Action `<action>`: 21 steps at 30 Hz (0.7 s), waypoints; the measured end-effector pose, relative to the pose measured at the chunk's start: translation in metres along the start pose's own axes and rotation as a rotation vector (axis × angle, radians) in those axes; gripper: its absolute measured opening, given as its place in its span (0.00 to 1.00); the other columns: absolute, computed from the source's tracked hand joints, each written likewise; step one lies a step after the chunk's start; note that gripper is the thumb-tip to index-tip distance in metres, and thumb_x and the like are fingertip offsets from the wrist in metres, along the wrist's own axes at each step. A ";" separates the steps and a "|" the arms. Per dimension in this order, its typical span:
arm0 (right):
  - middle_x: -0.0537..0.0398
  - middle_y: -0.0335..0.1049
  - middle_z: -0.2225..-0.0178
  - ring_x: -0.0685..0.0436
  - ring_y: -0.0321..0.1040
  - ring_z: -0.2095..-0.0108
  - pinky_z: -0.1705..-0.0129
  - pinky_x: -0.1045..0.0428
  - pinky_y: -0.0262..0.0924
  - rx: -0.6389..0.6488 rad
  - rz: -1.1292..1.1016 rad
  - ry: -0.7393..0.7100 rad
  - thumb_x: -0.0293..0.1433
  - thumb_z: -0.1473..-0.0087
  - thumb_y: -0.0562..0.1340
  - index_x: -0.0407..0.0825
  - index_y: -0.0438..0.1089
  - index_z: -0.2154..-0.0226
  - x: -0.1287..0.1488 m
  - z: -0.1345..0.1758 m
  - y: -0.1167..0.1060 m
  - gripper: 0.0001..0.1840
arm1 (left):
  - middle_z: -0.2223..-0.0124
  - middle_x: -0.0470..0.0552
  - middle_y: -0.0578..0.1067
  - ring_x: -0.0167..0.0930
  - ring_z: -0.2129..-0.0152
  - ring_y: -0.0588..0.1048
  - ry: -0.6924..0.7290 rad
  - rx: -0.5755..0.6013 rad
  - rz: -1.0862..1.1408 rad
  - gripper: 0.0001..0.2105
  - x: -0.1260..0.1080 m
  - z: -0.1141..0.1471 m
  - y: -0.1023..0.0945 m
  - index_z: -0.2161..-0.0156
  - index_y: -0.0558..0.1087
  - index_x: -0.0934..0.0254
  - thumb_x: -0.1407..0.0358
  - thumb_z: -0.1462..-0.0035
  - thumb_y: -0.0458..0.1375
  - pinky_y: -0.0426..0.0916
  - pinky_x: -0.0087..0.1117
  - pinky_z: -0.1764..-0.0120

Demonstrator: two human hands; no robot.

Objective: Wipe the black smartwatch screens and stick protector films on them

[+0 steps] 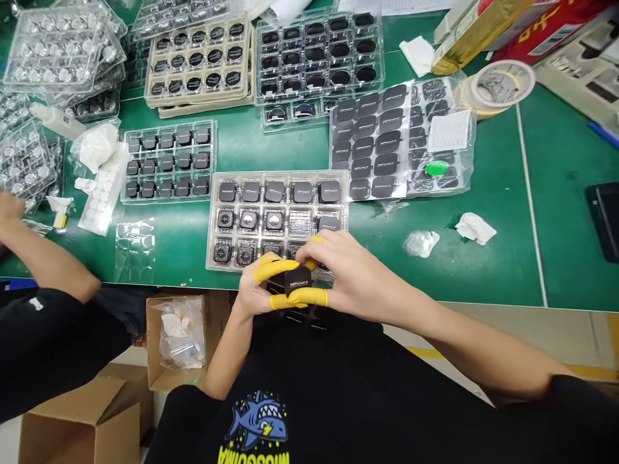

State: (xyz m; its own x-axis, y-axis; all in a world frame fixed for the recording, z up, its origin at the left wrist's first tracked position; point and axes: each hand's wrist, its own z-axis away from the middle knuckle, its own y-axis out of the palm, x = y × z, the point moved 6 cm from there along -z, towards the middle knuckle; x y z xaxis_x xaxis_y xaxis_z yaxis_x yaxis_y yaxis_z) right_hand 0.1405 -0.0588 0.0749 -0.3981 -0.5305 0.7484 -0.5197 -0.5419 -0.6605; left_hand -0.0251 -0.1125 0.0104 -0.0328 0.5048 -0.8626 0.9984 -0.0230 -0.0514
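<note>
Holding on at the near edge of the green table (493, 277), our left hand (252, 290) and right hand (345, 270) pinch a small black rounded-square piece with pale letters (298, 282) between them, fingers closed snugly in yellow finger covers (309, 296). We seem to be fitting or lining it up. Next calls for gentle, even pushing and a straight piece. Just past our hands sits a clear plastic tray with square pockets (211, 225). Farther left lies a smaller clear tray of dark square pieces (213, 161); farther right, a pale sheet of dark grey stickers (403, 183).
</note>
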 end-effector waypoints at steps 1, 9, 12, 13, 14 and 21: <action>0.52 0.74 0.65 0.41 0.69 0.62 0.57 0.46 0.57 0.025 -0.021 0.021 0.54 0.28 0.63 0.50 0.69 0.61 -0.001 -0.002 0.003 0.24 | 0.61 0.49 0.84 0.29 0.69 0.78 0.000 0.014 -0.029 0.32 -0.002 0.000 0.001 0.38 0.83 0.54 0.49 0.47 0.79 0.75 0.29 0.67; 0.53 0.73 0.67 0.43 0.67 0.65 0.60 0.48 0.58 0.027 -0.323 0.161 0.54 0.27 0.61 0.50 0.73 0.65 -0.015 -0.006 0.028 0.26 | 0.64 0.51 0.86 0.30 0.72 0.82 -0.119 0.027 -0.081 0.30 0.000 0.006 -0.002 0.45 0.87 0.58 0.42 0.47 0.74 0.79 0.29 0.67; 0.54 0.74 0.68 0.44 0.68 0.66 0.62 0.49 0.60 0.034 -0.515 0.271 0.55 0.29 0.62 0.50 0.74 0.66 -0.023 -0.005 0.032 0.26 | 0.56 0.55 0.89 0.35 0.64 0.87 -0.251 -0.002 -0.047 0.33 0.005 0.009 -0.002 0.42 0.85 0.59 0.42 0.48 0.76 0.83 0.32 0.60; 0.55 0.75 0.68 0.44 0.68 0.66 0.62 0.50 0.60 0.014 -0.564 0.295 0.55 0.30 0.63 0.51 0.73 0.66 -0.025 -0.005 0.029 0.26 | 0.53 0.56 0.89 0.36 0.61 0.87 -0.297 -0.019 -0.028 0.32 0.007 0.011 -0.003 0.40 0.84 0.58 0.45 0.46 0.76 0.84 0.33 0.58; 0.55 0.75 0.68 0.45 0.68 0.66 0.62 0.50 0.61 -0.019 -0.597 0.310 0.54 0.30 0.63 0.51 0.73 0.67 -0.028 -0.005 0.024 0.25 | 0.51 0.56 0.89 0.36 0.59 0.88 -0.338 -0.039 -0.008 0.31 0.008 0.013 -0.004 0.38 0.83 0.58 0.48 0.42 0.76 0.84 0.33 0.56; 0.51 0.78 0.62 0.40 0.70 0.59 0.55 0.46 0.61 -0.286 -0.079 0.280 0.35 0.31 0.60 0.51 0.75 0.62 -0.080 -0.021 -0.023 0.10 | 0.58 0.52 0.87 0.31 0.61 0.84 -0.287 -0.056 -0.010 0.13 -0.004 0.027 -0.027 0.46 0.87 0.54 0.71 0.33 0.69 0.81 0.32 0.57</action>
State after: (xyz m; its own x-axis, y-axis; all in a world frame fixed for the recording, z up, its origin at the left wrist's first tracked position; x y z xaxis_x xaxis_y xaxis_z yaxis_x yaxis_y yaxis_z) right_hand 0.1683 0.0094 0.0316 -0.5184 -0.2756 0.8095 -0.7304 -0.3495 -0.5868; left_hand -0.0533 -0.1370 0.0014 -0.0465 0.2395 -0.9698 0.9987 0.0324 -0.0399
